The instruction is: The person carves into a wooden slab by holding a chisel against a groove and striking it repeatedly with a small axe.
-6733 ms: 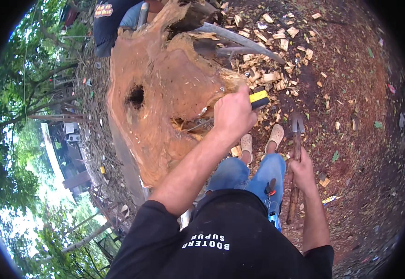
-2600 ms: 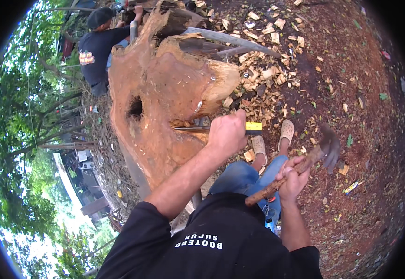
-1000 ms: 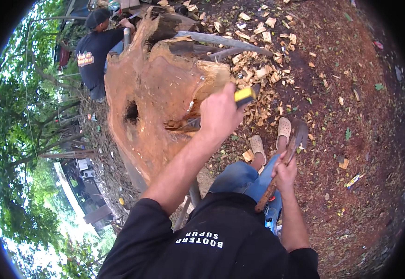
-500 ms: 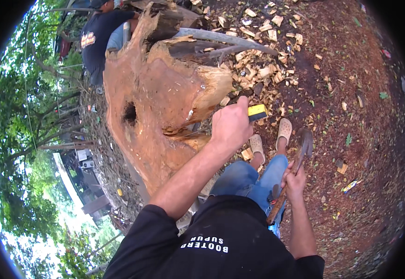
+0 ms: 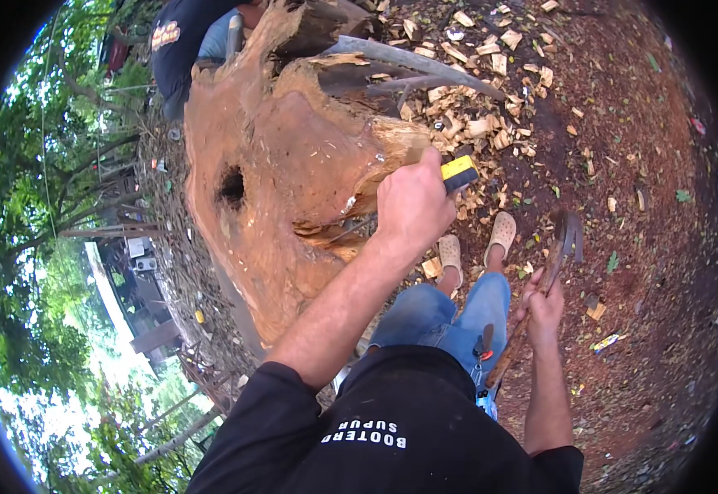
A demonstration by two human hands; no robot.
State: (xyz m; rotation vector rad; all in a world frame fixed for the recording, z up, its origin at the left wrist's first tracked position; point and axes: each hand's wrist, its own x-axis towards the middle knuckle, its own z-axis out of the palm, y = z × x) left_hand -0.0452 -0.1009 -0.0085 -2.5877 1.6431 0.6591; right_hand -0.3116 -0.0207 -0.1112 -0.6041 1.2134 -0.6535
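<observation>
My left hand (image 5: 415, 202) reaches forward over the near right edge of a big brown tree stump (image 5: 244, 239). Its fingers are closed on a yellow-and-black block-shaped tool (image 5: 459, 174), whose exact kind I cannot make out. My right hand (image 5: 542, 309) is wrapped round the wooden handle of an adze-like tool (image 5: 569, 235). That tool slants beside my right leg, its curved dark metal head pointing away from me and the handle's lower end near my hip. The stump has a dark round hole, a split on its near side and a pale, freshly cut edge.
Pale wood chips (image 5: 482, 123) litter the reddish ground past the stump. Grey roots (image 5: 425, 64) jut from its far end. A person in a dark shirt (image 5: 179, 49) is at the far left. My feet wear beige clogs (image 5: 502, 235). Trees (image 5: 30, 247) stand at the left.
The adze-like tool and my right hand have moved slightly right and away from me. My left hand still holds the yellow-and-black tool, little changed. The view has shifted a little.
</observation>
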